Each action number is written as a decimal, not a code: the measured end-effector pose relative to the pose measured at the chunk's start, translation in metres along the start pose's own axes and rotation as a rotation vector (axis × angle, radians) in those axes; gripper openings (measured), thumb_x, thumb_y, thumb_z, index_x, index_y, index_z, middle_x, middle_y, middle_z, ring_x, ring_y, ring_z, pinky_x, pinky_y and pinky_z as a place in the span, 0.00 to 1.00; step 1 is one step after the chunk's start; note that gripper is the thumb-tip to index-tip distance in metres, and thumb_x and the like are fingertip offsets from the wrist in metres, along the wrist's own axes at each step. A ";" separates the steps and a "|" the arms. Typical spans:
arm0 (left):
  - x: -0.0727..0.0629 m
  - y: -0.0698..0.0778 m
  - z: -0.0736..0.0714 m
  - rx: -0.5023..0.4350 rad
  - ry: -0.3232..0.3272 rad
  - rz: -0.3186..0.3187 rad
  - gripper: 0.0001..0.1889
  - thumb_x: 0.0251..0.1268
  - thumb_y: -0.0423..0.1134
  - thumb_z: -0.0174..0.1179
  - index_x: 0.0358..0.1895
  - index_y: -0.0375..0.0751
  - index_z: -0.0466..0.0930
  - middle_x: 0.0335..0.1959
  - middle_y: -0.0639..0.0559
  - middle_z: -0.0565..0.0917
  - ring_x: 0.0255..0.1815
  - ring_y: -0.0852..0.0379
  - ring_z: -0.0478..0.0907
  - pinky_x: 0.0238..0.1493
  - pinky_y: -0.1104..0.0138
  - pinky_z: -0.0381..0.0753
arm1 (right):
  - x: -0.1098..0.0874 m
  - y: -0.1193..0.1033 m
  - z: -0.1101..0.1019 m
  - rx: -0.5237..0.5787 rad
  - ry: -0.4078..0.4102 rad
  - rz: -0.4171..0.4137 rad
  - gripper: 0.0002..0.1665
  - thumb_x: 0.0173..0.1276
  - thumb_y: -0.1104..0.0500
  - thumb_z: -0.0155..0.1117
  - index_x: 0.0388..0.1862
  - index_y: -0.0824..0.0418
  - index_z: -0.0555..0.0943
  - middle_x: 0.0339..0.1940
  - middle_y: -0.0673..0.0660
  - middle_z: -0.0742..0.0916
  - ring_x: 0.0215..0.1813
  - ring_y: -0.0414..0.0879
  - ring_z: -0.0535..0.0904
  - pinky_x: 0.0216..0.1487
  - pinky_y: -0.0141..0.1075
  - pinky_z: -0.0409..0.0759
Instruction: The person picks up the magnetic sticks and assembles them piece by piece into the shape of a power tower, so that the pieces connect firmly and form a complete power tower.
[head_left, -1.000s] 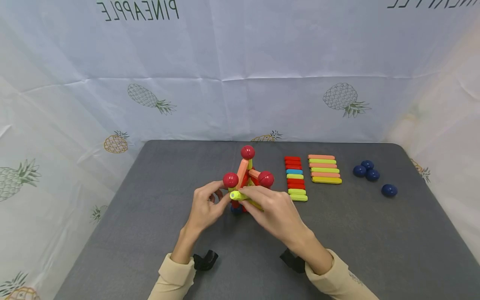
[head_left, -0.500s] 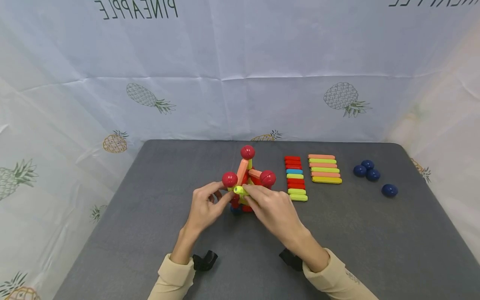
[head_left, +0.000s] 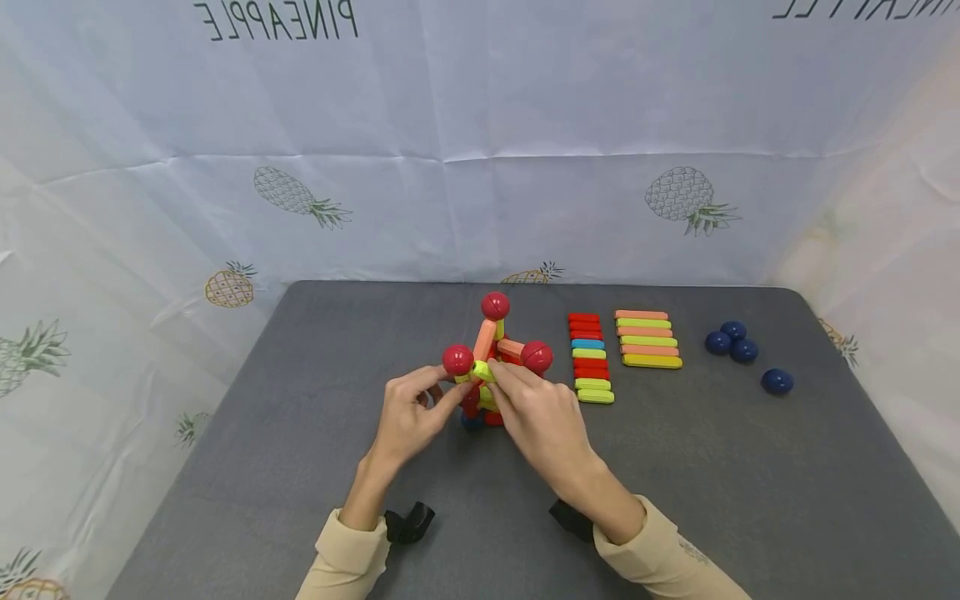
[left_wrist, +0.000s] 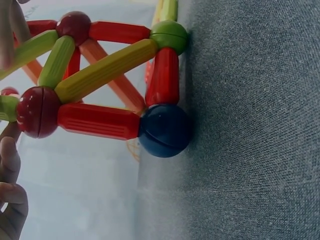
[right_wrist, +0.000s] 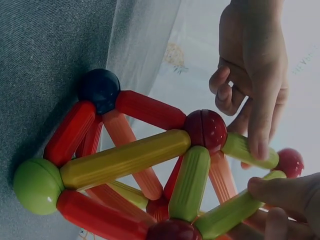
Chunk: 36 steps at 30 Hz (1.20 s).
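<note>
Red glossy balls cap a framework of ribbed, plastic-looking rods, which in the head view stands near the middle of a dark grey table. The left hand pinches it just under the left-hand ball, while the right hand holds a slanting lime-green ribbed rod between thumb and fingers, its end beside that same ball. To the right lie a column of short red, blue and lime sticks, a column of longer orange, lime and yellow sticks and four dark blue balls. From the left wrist, a navy ball and a bright green ball serve as feet on the table, and a thick yellow rod rises at a slant from the green one; fingers show only at the left edge, too cropped to read their grip. From the right wrist, the left thumb and a finger pinch a short lime-green rod below the top ball, and the right thumb presses the slanting rod, whose tip lies at or just beside that ball; contact cannot be told. The step in hand looks like bridging two red balls with this rod; the next move probably calls for steadying the ball while seating the tip, then letting go gently.
</note>
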<state>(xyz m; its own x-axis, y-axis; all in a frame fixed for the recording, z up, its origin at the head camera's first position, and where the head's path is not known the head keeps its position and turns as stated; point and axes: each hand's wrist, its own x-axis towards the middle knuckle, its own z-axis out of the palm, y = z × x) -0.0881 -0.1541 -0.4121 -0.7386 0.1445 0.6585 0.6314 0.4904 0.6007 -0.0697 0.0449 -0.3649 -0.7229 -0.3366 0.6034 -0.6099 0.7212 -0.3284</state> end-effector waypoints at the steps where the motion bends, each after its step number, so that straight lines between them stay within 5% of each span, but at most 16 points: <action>1: 0.000 0.000 0.000 -0.001 -0.003 0.001 0.12 0.54 0.29 0.74 0.43 0.40 0.90 0.30 0.48 0.88 0.19 0.64 0.73 0.20 0.73 0.72 | 0.000 -0.001 0.000 -0.003 -0.003 0.012 0.23 0.57 0.62 0.81 0.52 0.62 0.88 0.44 0.57 0.93 0.24 0.44 0.85 0.21 0.23 0.71; 6: 0.001 0.003 0.000 -0.010 -0.010 0.006 0.12 0.55 0.29 0.74 0.43 0.39 0.90 0.29 0.48 0.88 0.18 0.65 0.71 0.20 0.75 0.71 | -0.001 -0.003 -0.003 0.018 0.029 0.015 0.23 0.56 0.61 0.81 0.52 0.61 0.89 0.43 0.56 0.93 0.25 0.43 0.85 0.23 0.24 0.74; 10: 0.001 0.004 0.000 -0.007 -0.020 0.013 0.11 0.56 0.29 0.74 0.43 0.40 0.90 0.28 0.50 0.87 0.17 0.66 0.69 0.20 0.76 0.70 | -0.001 0.008 -0.016 0.116 0.247 -0.071 0.15 0.53 0.63 0.82 0.41 0.62 0.91 0.31 0.55 0.91 0.24 0.42 0.82 0.23 0.26 0.74; 13: 0.001 0.003 0.000 -0.004 -0.025 0.013 0.11 0.56 0.30 0.74 0.43 0.41 0.90 0.25 0.52 0.84 0.17 0.66 0.68 0.19 0.76 0.68 | 0.002 0.023 -0.027 0.151 0.355 -0.051 0.15 0.53 0.62 0.82 0.40 0.61 0.90 0.30 0.56 0.88 0.28 0.44 0.79 0.26 0.31 0.72; 17: 0.001 0.003 -0.001 -0.001 -0.026 0.005 0.10 0.56 0.30 0.74 0.43 0.42 0.90 0.23 0.53 0.82 0.17 0.66 0.67 0.19 0.76 0.67 | 0.004 0.038 -0.035 0.184 0.214 0.092 0.24 0.54 0.58 0.83 0.51 0.60 0.89 0.42 0.58 0.89 0.33 0.44 0.80 0.31 0.35 0.77; 21: 0.001 0.005 -0.001 0.000 -0.036 -0.003 0.11 0.56 0.30 0.74 0.43 0.42 0.90 0.25 0.52 0.84 0.17 0.67 0.67 0.19 0.76 0.68 | 0.004 0.044 -0.038 0.256 0.082 0.137 0.24 0.56 0.59 0.82 0.53 0.61 0.88 0.43 0.56 0.91 0.35 0.43 0.83 0.30 0.33 0.81; 36: 0.002 0.008 0.000 -0.001 -0.044 -0.015 0.11 0.57 0.31 0.74 0.44 0.41 0.90 0.27 0.51 0.86 0.17 0.66 0.68 0.18 0.76 0.68 | 0.004 0.043 -0.038 0.282 0.109 0.147 0.23 0.57 0.62 0.81 0.53 0.62 0.88 0.42 0.57 0.91 0.34 0.45 0.86 0.28 0.31 0.83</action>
<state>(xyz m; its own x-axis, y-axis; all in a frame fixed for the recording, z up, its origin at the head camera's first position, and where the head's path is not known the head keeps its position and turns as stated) -0.0843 -0.1494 -0.4061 -0.7573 0.1748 0.6292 0.6207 0.4920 0.6104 -0.0859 0.0976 -0.3490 -0.7801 -0.1640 0.6038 -0.5786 0.5561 -0.5966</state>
